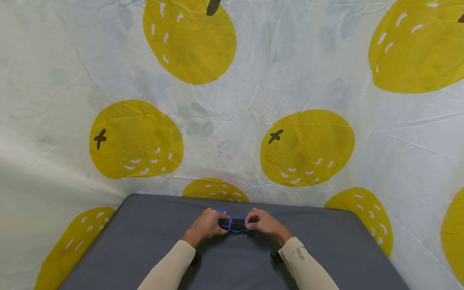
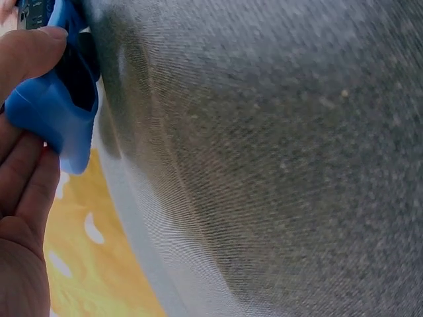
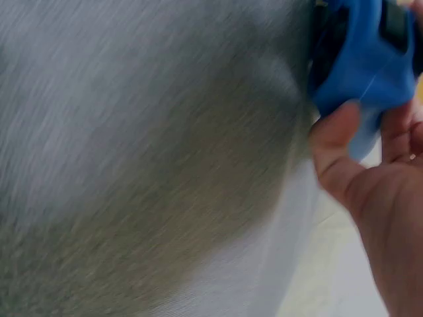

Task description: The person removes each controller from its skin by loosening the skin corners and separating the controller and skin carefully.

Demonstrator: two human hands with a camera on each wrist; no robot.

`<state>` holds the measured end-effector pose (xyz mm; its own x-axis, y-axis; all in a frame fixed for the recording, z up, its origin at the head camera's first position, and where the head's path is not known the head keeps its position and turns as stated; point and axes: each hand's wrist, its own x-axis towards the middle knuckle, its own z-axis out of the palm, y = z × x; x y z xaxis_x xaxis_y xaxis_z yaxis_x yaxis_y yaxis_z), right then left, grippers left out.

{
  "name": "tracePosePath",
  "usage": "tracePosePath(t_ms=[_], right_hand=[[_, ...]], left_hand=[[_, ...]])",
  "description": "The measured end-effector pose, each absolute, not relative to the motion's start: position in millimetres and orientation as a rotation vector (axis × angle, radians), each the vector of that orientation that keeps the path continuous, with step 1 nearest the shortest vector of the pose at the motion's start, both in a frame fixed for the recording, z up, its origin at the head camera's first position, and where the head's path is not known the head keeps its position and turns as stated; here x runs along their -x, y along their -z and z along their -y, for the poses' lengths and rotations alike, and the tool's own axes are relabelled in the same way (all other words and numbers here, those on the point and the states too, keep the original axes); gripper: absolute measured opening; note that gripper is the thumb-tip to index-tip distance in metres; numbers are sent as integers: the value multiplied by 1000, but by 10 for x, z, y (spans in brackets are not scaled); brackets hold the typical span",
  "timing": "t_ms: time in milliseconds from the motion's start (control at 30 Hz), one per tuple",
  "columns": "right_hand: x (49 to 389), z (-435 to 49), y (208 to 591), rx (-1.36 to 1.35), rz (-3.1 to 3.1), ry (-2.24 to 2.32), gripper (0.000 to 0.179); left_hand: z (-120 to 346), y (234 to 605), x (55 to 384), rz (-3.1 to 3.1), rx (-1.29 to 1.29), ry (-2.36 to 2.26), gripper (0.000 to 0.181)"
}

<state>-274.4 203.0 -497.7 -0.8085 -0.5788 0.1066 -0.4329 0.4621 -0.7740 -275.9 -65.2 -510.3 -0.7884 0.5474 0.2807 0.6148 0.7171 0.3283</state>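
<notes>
A black device with a blue, rubbery-looking cover point(image 1: 237, 230) is held between both hands above the grey surface; its exact kind cannot be told. My left hand point(image 1: 207, 224) grips its left end. The left wrist view shows the thumb over the edge of the blue cover point(image 2: 56, 115), with fingers beneath and a dark opening at that end. At the right end, my right hand point(image 1: 266, 222) pinches with thumb and curled fingers. In the right wrist view the thumb presses the blue cover point(image 3: 373, 72), while the other fingers are partly hidden behind it.
A grey cloth-covered table point(image 1: 145, 241) lies under the hands. Behind and beside it hangs a pale sheet point(image 1: 224, 100) printed with large yellow fruit. Small black objects sit at the left wrist point(image 1: 195, 259) and right wrist point(image 1: 276, 257).
</notes>
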Motion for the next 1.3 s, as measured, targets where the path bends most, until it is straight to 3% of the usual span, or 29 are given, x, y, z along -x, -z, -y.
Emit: tracePosePath(t_ms=[233, 567, 833, 1067, 1300], right_hand=[[2779, -1964, 4930, 860, -2570, 1186, 6], [2776, -1834, 4989, 661, -2741, 1230, 27], [2732, -1933, 5071, 836, -2674, 1333, 6], [2732, -2014, 5154, 892, -2659, 1367, 15], [2688, -1992, 5167, 836, -2676, 1505, 9]], left_hand=[[686, 5061, 2756, 2755, 911, 661, 41], [679, 5062, 2790, 2738, 925, 662, 41], [666, 5091, 2748, 2779, 908, 683, 42], [674, 5137, 2735, 2742, 934, 654, 40], [661, 5142, 2760, 2736, 940, 660, 41]])
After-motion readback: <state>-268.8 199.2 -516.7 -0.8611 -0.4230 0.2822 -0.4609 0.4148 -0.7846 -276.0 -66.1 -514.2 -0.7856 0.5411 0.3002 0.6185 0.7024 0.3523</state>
